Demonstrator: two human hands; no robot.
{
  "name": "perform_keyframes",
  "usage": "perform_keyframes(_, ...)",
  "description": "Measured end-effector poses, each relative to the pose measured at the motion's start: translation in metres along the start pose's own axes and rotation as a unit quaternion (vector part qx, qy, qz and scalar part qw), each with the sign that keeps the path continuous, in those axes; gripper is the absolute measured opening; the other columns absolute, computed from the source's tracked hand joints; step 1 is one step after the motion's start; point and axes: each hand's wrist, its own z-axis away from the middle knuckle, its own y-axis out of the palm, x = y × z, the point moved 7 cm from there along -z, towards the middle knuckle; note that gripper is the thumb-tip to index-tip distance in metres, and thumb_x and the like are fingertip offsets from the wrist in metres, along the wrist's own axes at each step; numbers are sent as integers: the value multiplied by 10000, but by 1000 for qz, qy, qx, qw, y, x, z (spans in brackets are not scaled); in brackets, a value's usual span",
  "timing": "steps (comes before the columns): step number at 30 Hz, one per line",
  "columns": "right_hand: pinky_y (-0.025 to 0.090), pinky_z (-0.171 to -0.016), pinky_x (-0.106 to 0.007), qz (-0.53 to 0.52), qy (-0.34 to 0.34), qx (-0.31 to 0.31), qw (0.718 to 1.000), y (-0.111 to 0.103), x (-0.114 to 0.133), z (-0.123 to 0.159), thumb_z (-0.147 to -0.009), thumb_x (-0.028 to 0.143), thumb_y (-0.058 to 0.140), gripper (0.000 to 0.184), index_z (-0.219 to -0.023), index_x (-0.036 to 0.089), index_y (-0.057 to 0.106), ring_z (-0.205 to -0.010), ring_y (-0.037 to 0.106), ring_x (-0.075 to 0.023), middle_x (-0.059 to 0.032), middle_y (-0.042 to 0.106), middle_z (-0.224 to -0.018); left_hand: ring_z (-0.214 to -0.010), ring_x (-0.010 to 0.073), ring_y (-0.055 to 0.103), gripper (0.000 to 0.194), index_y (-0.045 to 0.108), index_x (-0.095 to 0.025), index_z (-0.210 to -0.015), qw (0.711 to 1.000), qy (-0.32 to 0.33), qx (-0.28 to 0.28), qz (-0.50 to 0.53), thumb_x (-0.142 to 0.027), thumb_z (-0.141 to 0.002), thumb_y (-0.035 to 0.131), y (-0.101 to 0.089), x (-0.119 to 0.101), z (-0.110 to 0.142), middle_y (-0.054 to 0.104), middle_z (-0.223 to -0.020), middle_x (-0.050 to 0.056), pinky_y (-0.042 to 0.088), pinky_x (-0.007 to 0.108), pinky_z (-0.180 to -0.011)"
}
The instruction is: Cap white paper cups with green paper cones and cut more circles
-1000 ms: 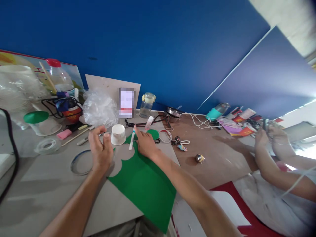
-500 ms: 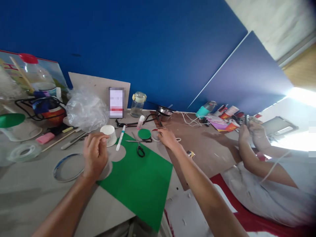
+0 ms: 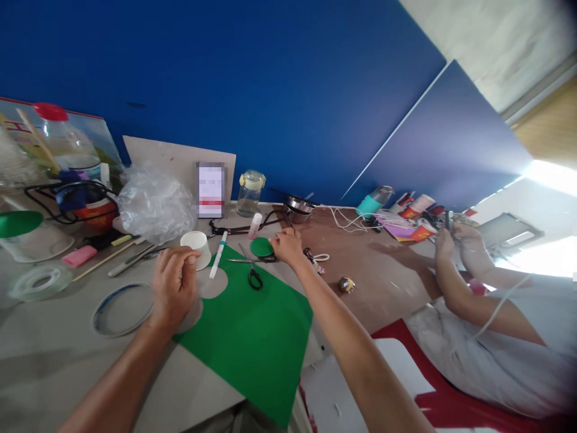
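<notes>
My left hand (image 3: 175,281) is closed with curled fingers beside a white paper cup (image 3: 197,248); what the fingers hold, if anything, is hidden. My right hand (image 3: 288,245) has its fingertips pinched at the right edge of a green paper circle (image 3: 261,247). Black-handled scissors (image 3: 255,276) lie partly spread just below that circle. They rest on a large green paper sheet (image 3: 261,337) with round pieces cut out of its upper left edge. A white marker (image 3: 219,255) lies between the cup and the scissors.
Left are a tape roll (image 3: 42,282), a ring (image 3: 122,310), a pink block (image 3: 81,255) and a plastic bag (image 3: 155,204). Behind stand a phone (image 3: 211,189), a glass jar (image 3: 251,192) and a glue stick (image 3: 255,226). A co-worker's arms (image 3: 469,282) are at right.
My right hand has moved left, from a pale ring to the green circle's edge, uncovering small objects behind it. The left hand stays beside the cup. The view has shifted slightly.
</notes>
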Motion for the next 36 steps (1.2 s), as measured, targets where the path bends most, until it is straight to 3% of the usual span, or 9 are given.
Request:
perform_keyframes(3,344,-1111,-551,-11,0,12,1000,8,8,-13,-963,474,527,450,-1101,127,776,-1348,425,-389,-226,544,-1409,-892,264,646,214,662,-235,-881,1000,-1,15,-6,-310,-984,491,3,2,2,700,-892,100,481,414,-839)
perform_keyframes(9,332,-1119,-523,-87,27,20,996,9,7,-19,-841,285,671,190,-904,154,794,-1376,389,-390,-187,591,-1374,-874,245,645,206,668,-229,-881,1000,7,16,-7,-291,-980,499,4,2,2,701,-884,82,480,384,-828)
perform_keyframes(13,439,-946,-392,-208,54,28,976,1,-4,-17,-801,232,659,162,-672,157,722,-1098,591,-301,-122,713,-977,-886,258,650,196,674,-230,-889,1000,12,17,-5,-273,-975,504,5,2,3,708,-886,91,485,398,-836)
perform_keyframes(15,455,-804,-324,-286,57,37,956,-6,-8,-12,-777,252,666,208,-590,165,649,-837,621,-220,-47,655,-719,-899,263,653,199,679,-230,-881,1000,-1,20,-1,-282,-970,509,5,2,3,710,-891,97,489,406,-851)
perform_keyframes(20,422,-577,-259,-482,60,29,874,-23,5,17,-792,425,630,279,-655,201,535,-554,499,-127,39,515,-555,-823,229,654,273,675,-217,-853,989,-123,46,70,-409,-962,516,9,3,2,691,-832,67,518,375,-776)
perform_keyframes(24,408,-526,-250,-593,58,18,803,-11,40,42,-783,540,594,357,-678,227,457,-492,454,-101,60,460,-551,-648,199,623,397,696,-202,-980,907,-290,148,269,-577,-902,591,34,4,14,676,-735,59,508,346,-607)
perform_keyframes(26,332,-487,-235,-694,58,15,717,2,60,51,-712,549,649,385,-639,227,451,-460,392,-83,83,394,-497,-613,177,607,446,690,-192,-1039,867,-325,181,330,-600,-864,639,45,1,21,689,-765,64,493,324,-578)
perform_keyframes(28,289,-485,-236,-732,60,4,678,14,74,57,-692,536,674,381,-635,223,465,-467,379,-80,86,391,-494,-611,160,592,440,672,-186,-1050,847,-343,203,351,-575,-844,677,51,-1,26,661,-716,31,477,296,-587)
perform_keyframes(36,302,-532,-258,-700,43,38,711,29,96,74,-791,559,616,365,-706,217,521,-497,398,-100,73,467,-494,-527,120,487,338,613,-187,-769,825,-418,180,333,-500,-768,741,52,15,32,581,-584,-19,385,246,-516)
